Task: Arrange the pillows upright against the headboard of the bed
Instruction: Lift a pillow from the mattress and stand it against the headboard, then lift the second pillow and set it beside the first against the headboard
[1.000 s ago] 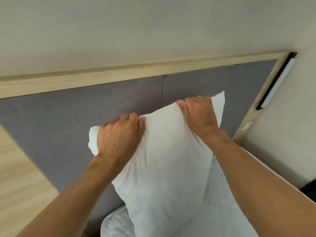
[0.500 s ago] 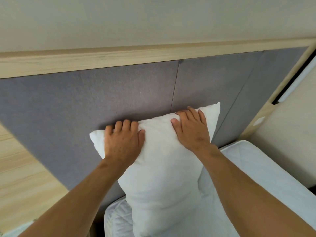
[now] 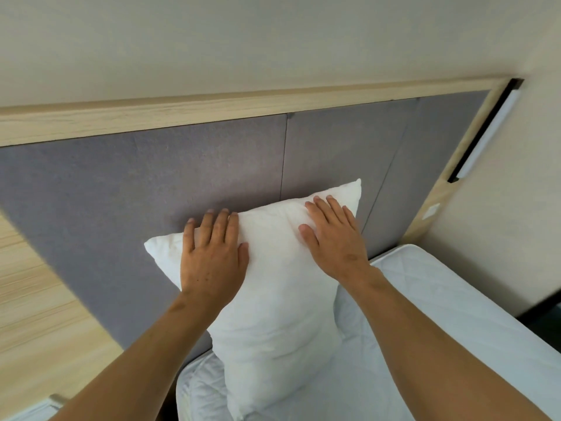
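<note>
1. Head view: the white pillow (image 3: 273, 299) stands on the mattress (image 3: 440, 314), its back against the grey headboard (image 3: 151, 177).
2. Left hand (image 3: 212, 262) and right hand (image 3: 334, 241) lie flat and open on its upper front, fingers spread, gripping nothing; judged, they press it back so it settles and stays upright.
3. The pillow's long axis runs bottom to top, leaning slightly left; its top edge points toward the wooden rail (image 3: 212, 107).
4. No second pillow is visible.

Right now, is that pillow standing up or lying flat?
Upright: the pillow stands on the mattress, leaning against the grey headboard.
</note>
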